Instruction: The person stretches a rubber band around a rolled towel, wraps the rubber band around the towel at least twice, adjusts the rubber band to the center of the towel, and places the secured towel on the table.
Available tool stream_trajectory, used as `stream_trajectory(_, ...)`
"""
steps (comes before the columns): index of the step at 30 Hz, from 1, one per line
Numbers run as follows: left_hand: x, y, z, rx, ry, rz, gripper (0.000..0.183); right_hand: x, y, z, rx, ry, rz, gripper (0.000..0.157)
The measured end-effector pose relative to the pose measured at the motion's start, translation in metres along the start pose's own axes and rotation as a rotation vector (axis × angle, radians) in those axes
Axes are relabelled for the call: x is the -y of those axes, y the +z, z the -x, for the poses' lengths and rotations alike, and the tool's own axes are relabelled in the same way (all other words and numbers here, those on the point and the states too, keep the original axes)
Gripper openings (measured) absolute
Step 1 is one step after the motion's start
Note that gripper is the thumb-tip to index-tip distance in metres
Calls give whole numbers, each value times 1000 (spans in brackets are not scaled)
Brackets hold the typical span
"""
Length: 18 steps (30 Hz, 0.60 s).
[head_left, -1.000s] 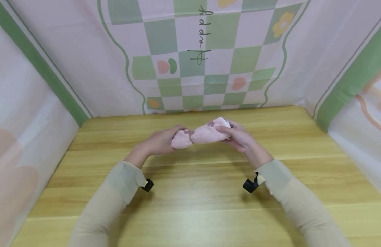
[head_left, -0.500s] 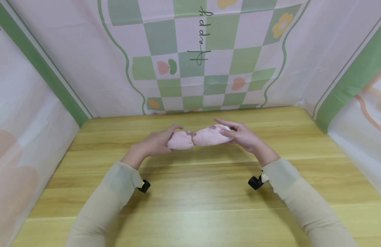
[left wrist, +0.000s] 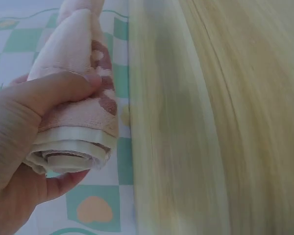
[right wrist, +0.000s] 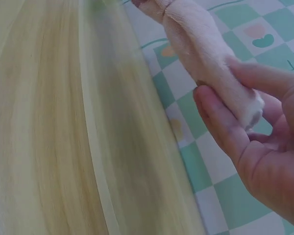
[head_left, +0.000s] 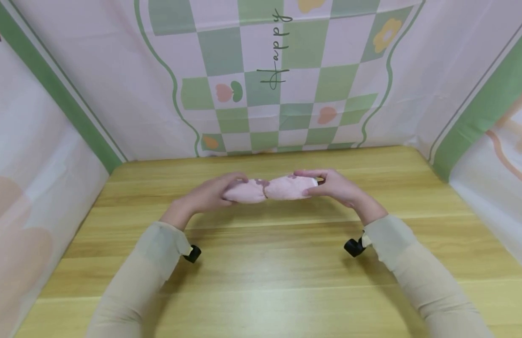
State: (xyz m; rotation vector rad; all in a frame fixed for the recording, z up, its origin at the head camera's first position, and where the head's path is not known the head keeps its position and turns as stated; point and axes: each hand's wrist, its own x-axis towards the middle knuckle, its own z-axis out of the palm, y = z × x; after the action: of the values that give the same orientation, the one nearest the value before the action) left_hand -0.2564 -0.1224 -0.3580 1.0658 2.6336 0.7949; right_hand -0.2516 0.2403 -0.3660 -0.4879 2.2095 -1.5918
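A pale pink rolled towel [head_left: 288, 188] with darker mauve patches is held lengthwise above the far part of the table. A thin brown band [head_left: 265, 191] cinches it near the middle. My left hand [head_left: 206, 193] grips its left end; the left wrist view shows the thumb across the towel [left wrist: 71, 54] and fingers beneath, with the spiral layers and white hem at the end. At the other end, my right hand [head_left: 341, 188] pinches the roll between thumb and fingers. In the right wrist view, the towel [right wrist: 196, 44] slants between that hand's [right wrist: 269, 152] fingers.
The wooden table [head_left: 261, 272] spreads below both arms. Behind it hangs a green-and-white checked cloth [head_left: 263, 112], with printed cloth walls [head_left: 37, 155] at the sides. A black wrist camera [head_left: 354, 247] sits under the right cuff, another camera [head_left: 193, 253] under the left.
Both hands have moved slightly apart toward the towel's ends. The raised right end has come down, so the roll lies more level. The right hand's fingers have shifted along that end.
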Motion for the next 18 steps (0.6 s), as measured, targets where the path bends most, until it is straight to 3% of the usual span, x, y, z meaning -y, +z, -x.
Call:
stream_trajectory(6,6,-3,3,19,15,48,51,2,-1,2,42,7,234,66)
stream_trajectory(18,11,-3,11,90,-39,-10,44,-2,16,-5,89,6,470,57)
